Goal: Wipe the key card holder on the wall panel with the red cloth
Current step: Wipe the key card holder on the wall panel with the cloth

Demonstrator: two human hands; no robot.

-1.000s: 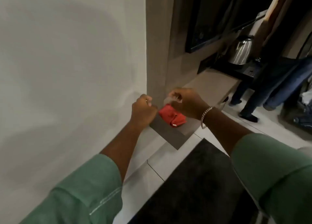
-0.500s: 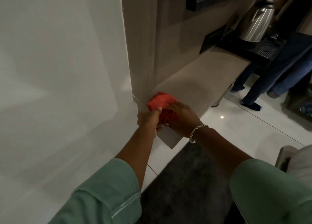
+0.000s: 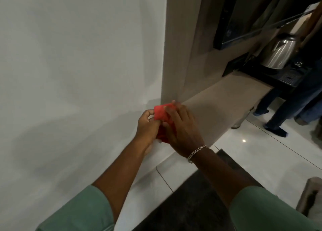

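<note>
Both my hands hold the red cloth point(image 3: 161, 113) just in front of the near corner of a wooden shelf point(image 3: 224, 105). My left hand point(image 3: 148, 124) pinches its left edge with curled fingers. My right hand point(image 3: 181, 126), a chain bracelet on its wrist, lies flat over the cloth's right side. The cloth is bunched between the two hands, close to the white wall point(image 3: 78, 65). No key card holder shows in this view.
A wooden wall panel point(image 3: 181, 47) rises behind the shelf. A steel kettle point(image 3: 277, 53) stands on a black tray point(image 3: 287, 77) at the shelf's far end. Another person's legs point(image 3: 285, 112) stand at the right. A dark mat point(image 3: 191, 201) lies on the tiled floor.
The cloth has come up off the shelf corner into both hands. My right hand has moved over the top of it, and the view has shifted left and back.
</note>
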